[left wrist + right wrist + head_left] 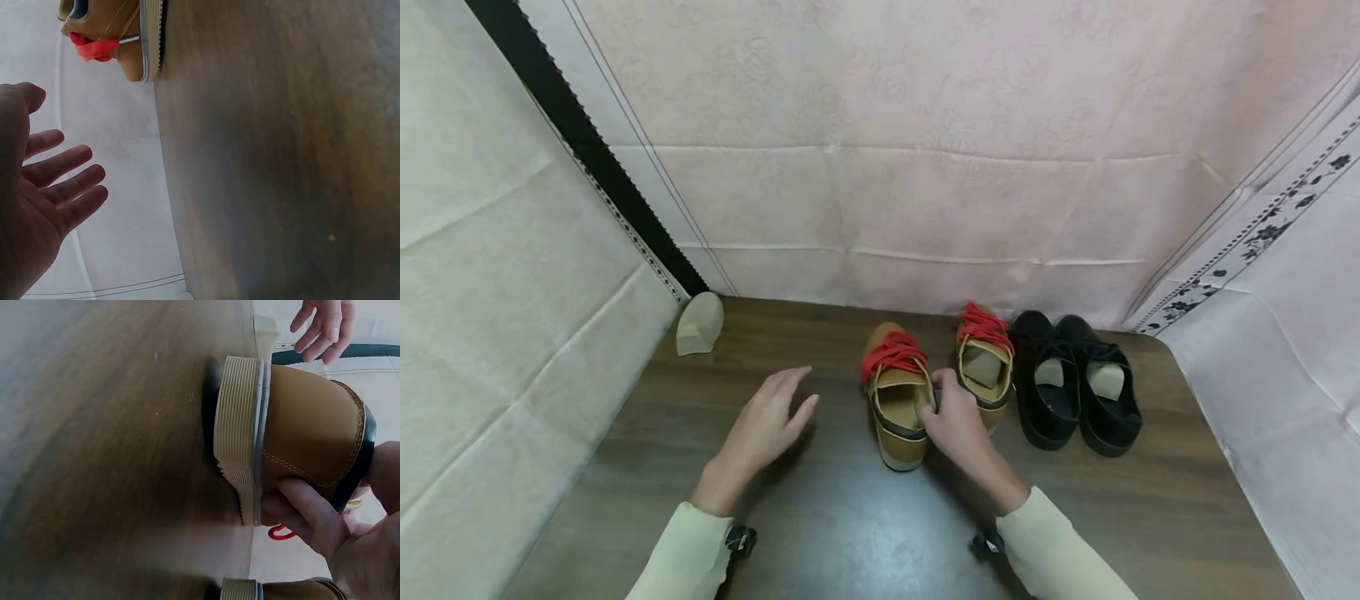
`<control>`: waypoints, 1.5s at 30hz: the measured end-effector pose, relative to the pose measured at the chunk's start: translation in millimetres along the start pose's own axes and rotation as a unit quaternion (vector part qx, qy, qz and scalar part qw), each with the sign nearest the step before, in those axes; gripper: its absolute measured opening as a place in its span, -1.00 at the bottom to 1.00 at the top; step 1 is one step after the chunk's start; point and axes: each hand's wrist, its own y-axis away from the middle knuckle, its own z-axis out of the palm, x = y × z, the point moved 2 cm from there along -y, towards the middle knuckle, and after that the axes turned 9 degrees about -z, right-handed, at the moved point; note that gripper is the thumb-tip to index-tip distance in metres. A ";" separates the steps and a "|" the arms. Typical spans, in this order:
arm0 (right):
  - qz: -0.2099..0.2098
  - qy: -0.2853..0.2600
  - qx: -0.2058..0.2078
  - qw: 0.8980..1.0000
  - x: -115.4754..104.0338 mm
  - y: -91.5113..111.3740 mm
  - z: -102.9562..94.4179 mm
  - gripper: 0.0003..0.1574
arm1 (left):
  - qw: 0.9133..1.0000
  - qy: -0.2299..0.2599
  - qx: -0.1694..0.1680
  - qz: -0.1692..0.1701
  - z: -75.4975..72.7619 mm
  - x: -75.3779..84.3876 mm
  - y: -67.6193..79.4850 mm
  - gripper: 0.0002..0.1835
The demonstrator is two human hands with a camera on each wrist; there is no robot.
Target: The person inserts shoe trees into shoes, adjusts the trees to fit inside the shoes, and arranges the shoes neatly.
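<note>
A tan shoe (898, 400) with red laces (893, 351) stands upright, toe toward the back wall. My right hand (958, 421) grips the right side of its collar near the heel, thumb at the opening and fingers along the outside. In the right wrist view those fingers press the tan heel (309, 425), just above its ribbed sole. Its matching tan shoe (985, 367) stands to the right, holding a pale insert (981, 367). My left hand (766, 421) hovers left of the gripped shoe, fingers loosely spread and holding nothing.
Two black lace-up shoes (1047, 417) stand side by side at the right, each with a pale insert inside. Another off-white insert (700, 325) rests at the back left corner of the wooden surface (820, 533). Cloth-covered walls (925, 200) enclose the back and both sides.
</note>
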 end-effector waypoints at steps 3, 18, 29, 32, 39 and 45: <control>0.002 -0.008 -0.013 1.000 0.0 5.3 -2.4 -0.38 | 1.000 -0.002 -0.003 -0.007 0.4 2.2 -0.2 -0.46; 0.039 -0.115 -0.070 0.990 11.5 24.6 -6.8 -0.38 | 1.000 0.012 0.015 0.013 2.0 0.2 -1.3 -0.49; 0.043 -0.224 -0.091 0.969 20.2 24.5 -5.6 -0.43 | 0.998 0.010 0.058 -0.014 -12.0 -31.5 -17.8 -0.48; 0.044 -0.240 -0.097 0.965 20.9 25.2 -5.6 -0.43 | 0.997 0.005 0.072 -0.028 -16.3 -43.0 -24.2 -0.47; 0.039 -0.249 -0.105 0.962 22.2 25.2 -5.2 -0.43 | 0.992 -0.001 0.103 -0.073 -29.5 -72.5 -41.7 -0.46; 0.037 -0.247 -0.106 0.962 21.4 25.9 -5.9 -0.43 | 0.986 0.004 0.124 -0.111 -42.4 -97.8 -54.8 -0.43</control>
